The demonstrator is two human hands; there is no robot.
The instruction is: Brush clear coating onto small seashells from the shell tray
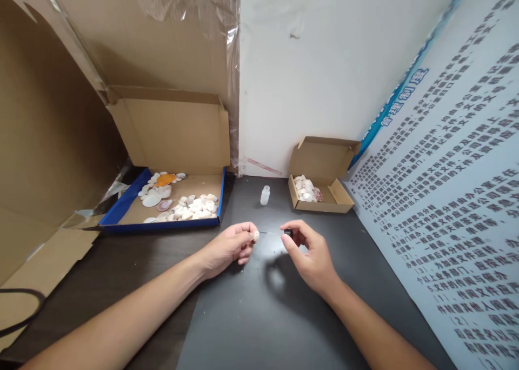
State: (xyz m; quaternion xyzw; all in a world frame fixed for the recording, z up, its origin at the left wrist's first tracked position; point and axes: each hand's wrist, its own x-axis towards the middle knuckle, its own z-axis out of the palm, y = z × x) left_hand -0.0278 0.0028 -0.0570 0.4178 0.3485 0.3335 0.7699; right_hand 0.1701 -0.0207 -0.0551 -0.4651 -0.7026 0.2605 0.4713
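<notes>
My left hand [233, 245] pinches a small pale shell [255, 236] between thumb and fingertips, above the dark mat. To its right, my right hand [308, 253] holds a small black cap-like object [287, 232] between thumb and fingers. The two hands are apart. A thin dark brush-like tip [263, 231] points from the black object's side toward the shell; whether they are joined is unclear. Behind the hands a small whitish bottle [265, 196] stands upright with its mouth uncovered.
A blue-edged cardboard box [162, 224] at the left holds many shells [194, 207] and an orange one [165, 179]. A smaller open box [324, 205] at the back right holds white shells [305, 189]. Printed panel [446, 170] along the right.
</notes>
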